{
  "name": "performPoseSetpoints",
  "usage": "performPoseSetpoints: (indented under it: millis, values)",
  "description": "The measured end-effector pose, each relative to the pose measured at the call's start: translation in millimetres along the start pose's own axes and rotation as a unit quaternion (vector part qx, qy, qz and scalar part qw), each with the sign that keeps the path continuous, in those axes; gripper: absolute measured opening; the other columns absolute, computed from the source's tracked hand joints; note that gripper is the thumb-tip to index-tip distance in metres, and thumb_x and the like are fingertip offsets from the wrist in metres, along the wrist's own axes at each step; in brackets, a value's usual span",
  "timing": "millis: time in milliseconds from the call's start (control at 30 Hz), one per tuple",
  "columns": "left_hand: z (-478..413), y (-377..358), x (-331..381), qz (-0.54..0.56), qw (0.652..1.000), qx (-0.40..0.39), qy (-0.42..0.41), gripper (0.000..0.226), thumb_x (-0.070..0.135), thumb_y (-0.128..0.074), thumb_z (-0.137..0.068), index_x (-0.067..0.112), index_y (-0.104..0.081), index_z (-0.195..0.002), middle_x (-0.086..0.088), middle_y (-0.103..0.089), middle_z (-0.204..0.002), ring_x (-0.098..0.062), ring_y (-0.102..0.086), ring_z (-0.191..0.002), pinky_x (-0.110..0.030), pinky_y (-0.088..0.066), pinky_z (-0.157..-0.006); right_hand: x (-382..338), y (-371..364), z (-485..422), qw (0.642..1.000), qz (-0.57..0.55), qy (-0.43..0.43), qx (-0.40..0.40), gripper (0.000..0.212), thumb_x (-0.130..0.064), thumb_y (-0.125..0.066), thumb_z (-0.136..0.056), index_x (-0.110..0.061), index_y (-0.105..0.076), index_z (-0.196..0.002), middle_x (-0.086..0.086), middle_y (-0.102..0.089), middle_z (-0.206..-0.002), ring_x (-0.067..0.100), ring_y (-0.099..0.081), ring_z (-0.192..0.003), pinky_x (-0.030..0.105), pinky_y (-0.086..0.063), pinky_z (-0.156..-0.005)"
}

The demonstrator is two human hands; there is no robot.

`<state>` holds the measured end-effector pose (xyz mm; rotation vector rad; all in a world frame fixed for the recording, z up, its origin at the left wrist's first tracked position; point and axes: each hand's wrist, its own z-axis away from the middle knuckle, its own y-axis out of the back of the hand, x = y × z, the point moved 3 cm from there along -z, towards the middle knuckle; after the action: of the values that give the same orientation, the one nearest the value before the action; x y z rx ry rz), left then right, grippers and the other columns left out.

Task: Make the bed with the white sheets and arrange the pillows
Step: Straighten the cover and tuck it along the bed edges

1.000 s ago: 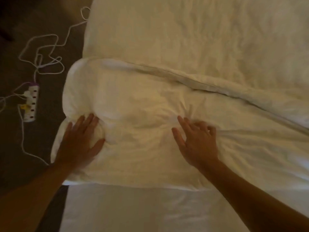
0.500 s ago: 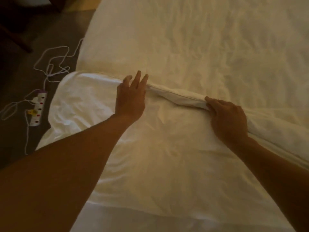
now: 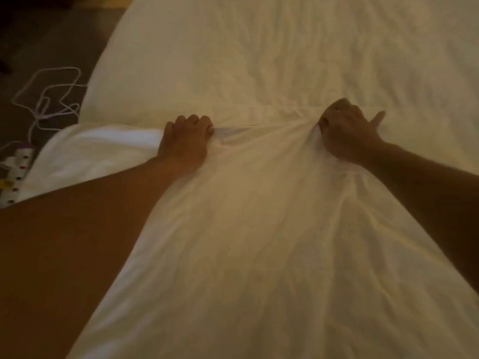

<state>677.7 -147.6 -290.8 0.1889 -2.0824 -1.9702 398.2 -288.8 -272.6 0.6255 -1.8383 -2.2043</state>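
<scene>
Sheet in left hand, right hand

The crumpled white sheet lies over the bed, far edge bunched taut.

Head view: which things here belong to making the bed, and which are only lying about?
Job: white sheet, its far edge held by the left hand and the right hand; bed under it.
Lying about: power strip and white cable, on the floor left of the bed.
</scene>
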Motion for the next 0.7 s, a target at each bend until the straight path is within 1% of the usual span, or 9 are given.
performPoseSetpoints:
  millis: [67, 133, 233, 300, 400, 500, 567, 633, 700]
  values:
    - [-7, -20, 2, -0.009, 1.000, 0.013, 0.007, 0.031, 0.033, -0.036, -0.108, 0.012, -0.059, -0.116, -0.016, -0.057, -0.119, -0.038, -0.048, -0.111, -0.048, -0.036, -0.091, 13, -33, -12, 0.998, 0.046, -0.017, -0.037, 0.037, -0.032, -0.031, -0.106, -0.012, -0.050, -0.131, 0.010, -0.032, -0.153, 0.029, -0.020, -0.150, 0.085, 0.000, -0.106]
    - [-11, -39, 4, -0.008, 0.999, 0.047, 0.014, 0.034, 0.035, -0.037, -0.105, 0.010, -0.059, -0.113, -0.018, -0.055, -0.118, -0.039, -0.047, -0.110, -0.049, -0.036, -0.089, 26, -69, -14, 0.999, 0.048, -0.019, -0.004, 0.043, -0.032, -0.026, -0.107, -0.009, -0.038, -0.142, 0.011, -0.023, -0.161, 0.030, -0.008, -0.155, 0.084, -0.002, -0.106]
    - [-15, -62, 2, 0.013, 0.993, 0.117, 0.017, 0.033, 0.036, -0.040, -0.099, 0.010, -0.058, -0.107, -0.019, -0.056, -0.114, -0.040, -0.049, -0.105, -0.050, -0.037, -0.086, 34, -98, -17, 0.994, 0.041, -0.001, 0.101, 0.046, -0.030, -0.030, -0.107, -0.011, -0.031, -0.149, 0.012, -0.028, -0.162, 0.031, -0.014, -0.155, 0.082, -0.006, -0.109]
    - [-16, -68, -2, 0.028, 0.989, 0.146, 0.023, 0.029, 0.035, -0.044, -0.098, 0.011, -0.058, -0.108, -0.018, -0.056, -0.115, -0.039, -0.048, -0.107, -0.049, -0.035, -0.087, 37, -102, -23, 0.989, 0.046, 0.000, 0.138, 0.051, -0.032, -0.031, -0.105, -0.015, -0.027, -0.154, 0.010, -0.031, -0.161, 0.030, -0.018, -0.154, 0.079, -0.007, -0.110]
    - [-20, -69, 0, 0.014, 0.991, 0.134, 0.017, 0.032, 0.038, -0.042, -0.098, 0.011, -0.057, -0.109, -0.018, -0.055, -0.115, -0.040, -0.048, -0.109, -0.049, -0.035, -0.087, 37, -104, -25, 0.989, 0.076, 0.000, 0.129, 0.051, -0.038, -0.026, -0.104, -0.024, -0.032, -0.153, 0.008, -0.035, -0.158, 0.026, -0.022, -0.153, 0.078, -0.007, -0.110]
    - [-20, -52, 9, -0.015, 0.995, 0.098, 0.014, 0.038, 0.041, -0.038, -0.097, 0.011, -0.059, -0.109, -0.018, -0.057, -0.115, -0.040, -0.050, -0.109, -0.050, -0.036, -0.089, 30, -84, -31, 0.996, 0.008, -0.031, 0.078, 0.047, -0.038, -0.033, -0.100, -0.028, -0.043, -0.144, 0.004, -0.038, -0.153, 0.024, -0.024, -0.150, 0.080, -0.003, -0.109]
    - [-2, -25, 12, 0.002, 0.989, 0.144, 0.018, 0.029, 0.035, -0.046, -0.095, 0.015, -0.062, -0.108, -0.012, -0.060, -0.116, -0.037, -0.051, -0.111, -0.046, -0.035, -0.093, 17, -58, -27, 0.994, -0.053, -0.088, 0.042, 0.044, -0.027, -0.041, -0.098, -0.023, -0.050, -0.140, 0.007, -0.040, -0.151, 0.028, -0.030, -0.147, 0.077, -0.002, -0.113]
    - [34, -4, 8, 0.025, 0.974, 0.225, 0.012, 0.019, 0.021, -0.053, -0.093, 0.017, -0.066, -0.106, -0.007, -0.064, -0.118, -0.035, -0.054, -0.114, -0.044, -0.037, -0.095, -11, -39, -13, 0.987, -0.093, -0.094, 0.094, 0.043, -0.018, -0.046, -0.094, -0.018, -0.054, -0.136, 0.009, -0.044, -0.151, 0.030, -0.034, -0.145, 0.068, -0.011, -0.119]
    - [70, -5, -2, 0.040, 0.974, 0.224, 0.009, 0.029, 0.021, -0.051, -0.095, 0.015, -0.067, -0.118, -0.009, -0.063, -0.131, -0.035, -0.053, -0.123, -0.045, -0.039, -0.102, -68, -37, 16, 0.979, -0.114, -0.013, 0.169, 0.048, -0.021, -0.045, -0.093, -0.016, -0.054, -0.140, 0.012, -0.040, -0.157, 0.033, -0.029, -0.150, 0.060, -0.016, -0.120]
